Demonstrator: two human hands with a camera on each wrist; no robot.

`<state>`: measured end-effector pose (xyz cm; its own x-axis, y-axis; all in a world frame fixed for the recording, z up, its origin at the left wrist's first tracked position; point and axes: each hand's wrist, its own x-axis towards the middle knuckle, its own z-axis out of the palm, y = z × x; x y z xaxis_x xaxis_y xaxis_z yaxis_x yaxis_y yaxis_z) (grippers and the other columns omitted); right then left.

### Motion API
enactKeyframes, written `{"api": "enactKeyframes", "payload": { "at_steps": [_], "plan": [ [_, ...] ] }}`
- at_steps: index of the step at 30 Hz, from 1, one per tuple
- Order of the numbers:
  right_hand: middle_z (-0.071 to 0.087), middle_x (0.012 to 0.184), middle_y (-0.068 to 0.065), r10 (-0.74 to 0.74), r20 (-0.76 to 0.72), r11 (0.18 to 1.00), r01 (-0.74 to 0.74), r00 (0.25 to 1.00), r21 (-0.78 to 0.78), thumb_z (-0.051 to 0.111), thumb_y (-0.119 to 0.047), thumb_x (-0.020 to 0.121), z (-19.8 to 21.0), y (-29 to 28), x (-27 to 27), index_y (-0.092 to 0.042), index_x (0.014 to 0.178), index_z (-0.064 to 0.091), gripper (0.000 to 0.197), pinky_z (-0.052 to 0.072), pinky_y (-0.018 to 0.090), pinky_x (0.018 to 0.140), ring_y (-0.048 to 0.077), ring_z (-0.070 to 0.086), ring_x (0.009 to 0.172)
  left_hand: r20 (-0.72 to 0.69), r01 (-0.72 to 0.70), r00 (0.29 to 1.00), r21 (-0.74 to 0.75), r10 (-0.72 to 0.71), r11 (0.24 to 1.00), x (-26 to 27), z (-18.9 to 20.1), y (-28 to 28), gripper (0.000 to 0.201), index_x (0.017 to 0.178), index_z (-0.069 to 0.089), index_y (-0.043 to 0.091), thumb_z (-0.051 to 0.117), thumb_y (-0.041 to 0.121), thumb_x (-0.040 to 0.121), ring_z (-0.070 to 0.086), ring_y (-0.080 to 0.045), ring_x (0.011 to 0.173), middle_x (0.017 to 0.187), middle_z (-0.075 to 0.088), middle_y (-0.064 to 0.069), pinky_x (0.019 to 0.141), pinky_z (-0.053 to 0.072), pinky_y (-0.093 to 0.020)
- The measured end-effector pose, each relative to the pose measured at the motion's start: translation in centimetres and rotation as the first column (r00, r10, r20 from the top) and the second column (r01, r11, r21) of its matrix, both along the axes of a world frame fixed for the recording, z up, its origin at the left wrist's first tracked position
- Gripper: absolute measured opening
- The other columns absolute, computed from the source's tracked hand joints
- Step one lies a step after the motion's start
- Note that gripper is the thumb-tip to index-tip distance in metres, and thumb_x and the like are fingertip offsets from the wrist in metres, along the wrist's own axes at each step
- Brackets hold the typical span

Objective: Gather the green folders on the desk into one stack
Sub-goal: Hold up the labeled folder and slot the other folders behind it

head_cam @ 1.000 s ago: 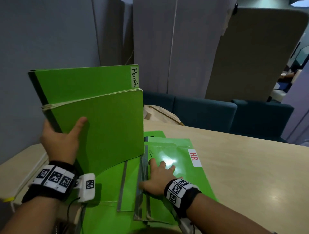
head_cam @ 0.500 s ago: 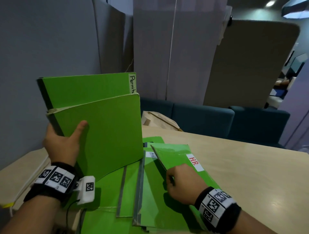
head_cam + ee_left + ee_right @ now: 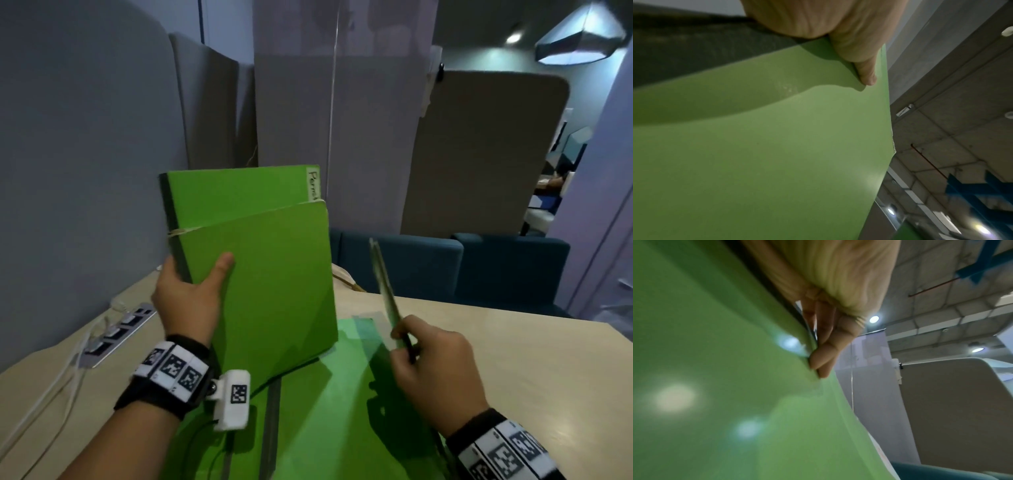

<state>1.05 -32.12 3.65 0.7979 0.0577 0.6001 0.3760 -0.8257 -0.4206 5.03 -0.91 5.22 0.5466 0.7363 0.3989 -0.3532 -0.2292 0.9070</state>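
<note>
Two green folders point(image 3: 274, 274) are held upright together above the near left part of the tabletop point(image 3: 513, 359), one in front of the other; the rear one carries a white handwritten label at its top right corner, partly hidden. Their lower edge stands on or just above the green folders lying flat point(image 3: 325, 411) on the tabletop; contact cannot be confirmed. The upright pair is grasped at its left spine edge by the left hand point(image 3: 188, 298), with the thumb laid across the front cover and the fingers behind, as is also seen in the left wrist view point(image 3: 838, 32).

A further thin green folder point(image 3: 385, 284) is held edge-on and tilted, raised clear of the flat folders, to the right of the upright pair and apart from it. It is pinched at its lower edge by the right hand point(image 3: 435, 373), fingers curled round it; in the right wrist view the fingertips point(image 3: 822, 356) are seen pressed to its glossy cover point(image 3: 715, 386).

A power strip point(image 3: 116, 329) with white cables is set at the left edge of the tabletop. Grey partition panels point(image 3: 85, 171) and dark blue seating point(image 3: 479, 263) are located beyond.
</note>
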Motion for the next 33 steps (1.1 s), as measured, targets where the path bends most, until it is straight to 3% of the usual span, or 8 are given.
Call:
{"api": "enactKeyframes", "payload": {
  "at_steps": [8,12,16,20,23,28,30,33],
  "plan": [
    [0.072,0.082,-0.006,0.171,0.379,0.958,-0.244,0.909,0.153,0.085,0.007,0.067,-1.7,2.8,-1.0,-0.019,0.126,0.055,0.071,0.059,0.019,0.055,0.004,0.068,0.061,-0.014,0.206,0.978,0.172,-0.207,0.963,1.6,-2.3,-6.3,0.05,0.109,0.06,0.025,0.069,0.06,0.075,0.064,0.004,0.086,0.094,0.067,0.019,0.079,0.052,-0.026],
    [0.071,0.08,-0.005,0.299,0.382,0.937,-0.345,0.874,0.054,0.081,0.001,0.068,-4.1,6.6,0.2,-0.016,0.123,0.056,0.062,0.057,0.017,0.056,0.004,0.062,0.06,0.068,0.213,0.969,0.246,-0.236,0.946,1.6,-3.1,-6.5,0.063,0.102,0.057,0.02,0.046,0.079,0.085,0.059,0.01,0.07,0.083,0.064,0.011,0.066,0.048,-0.023],
    [0.076,0.118,0.01,0.41,0.298,0.907,-0.352,0.862,-0.23,0.068,-0.018,0.075,-7.2,11.0,0.1,-0.018,0.101,0.056,0.029,0.053,0.021,0.052,0.011,0.056,0.059,0.103,0.236,0.957,0.263,-0.271,0.935,0.7,-2.7,-6.2,0.066,0.1,0.053,0.029,0.032,0.089,0.082,0.057,0.013,0.068,0.079,0.059,0.009,0.06,0.04,-0.004],
    [0.074,0.125,0.01,0.414,0.248,0.902,-0.356,0.876,-0.246,0.067,-0.021,0.071,-8.5,13.0,0.9,-0.018,0.09,0.062,0.02,0.049,0.022,0.051,0.017,0.052,0.058,0.024,0.344,0.933,0.234,-0.359,0.909,0.4,-2.7,-5.0,0.066,0.104,0.05,0.033,0.053,0.09,0.07,0.058,0.012,0.071,0.081,0.064,0.016,0.064,0.043,-0.004],
    [0.077,0.116,0.005,0.454,0.157,0.878,-0.411,0.877,-0.244,0.068,-0.027,0.079,-8.1,13.2,0.9,-0.019,0.105,0.057,0.03,0.052,0.021,0.054,0.013,0.055,0.062,-0.148,0.387,0.921,0.261,-0.359,0.884,0.3,-2.7,-4.2,0.066,0.125,0.047,0.034,0.083,0.048,0.072,0.056,0.018,0.099,0.109,0.059,0.031,0.093,0.047,-0.02],
    [0.055,0.126,-0.017,0.332,-0.008,0.939,-0.329,0.943,0.099,0.066,-0.055,0.084,-5.5,8.8,3.8,-0.03,0.149,0.043,0.073,0.049,0.022,0.095,0.002,0.053,0.109,-0.211,0.454,0.885,0.202,-0.414,0.868,0.2,-3.5,-3.0,0.076,0.14,0.046,0.035,0.085,0.03,0.076,0.05,0.001,0.13,0.138,0.056,0.013,0.112,0.04,-0.034],
    [0.044,0.145,-0.008,0.188,0.02,0.934,-0.185,0.982,0.306,0.078,-0.053,0.076,-3.5,5.5,6.6,-0.024,0.148,0.037,0.088,0.042,0.033,0.109,0.012,0.045,0.128,-0.179,0.51,0.858,0.173,-0.482,0.843,0.0,-3.2,-3.4,0.068,0.133,0.051,0.037,0.082,0.025,0.074,0.057,0.009,0.12,0.128,0.066,0.019,0.103,0.048,-0.018],
    [0.059,0.137,0.001,0.347,-0.143,0.654,-0.131,0.927,0.745,0.098,-0.046,0.053,-0.3,0.3,8.9,-0.027,0.145,0.035,0.113,0.051,0.043,0.103,0.024,0.062,0.12,-0.137,0.602,0.799,0.163,-0.586,0.782,-0.4,-2.4,-4.9,0.058,0.122,0.055,0.038,0.078,0.022,0.071,0.063,0.009,0.112,0.116,0.069,0.029,0.087,0.054,-0.01]
  ]
}}
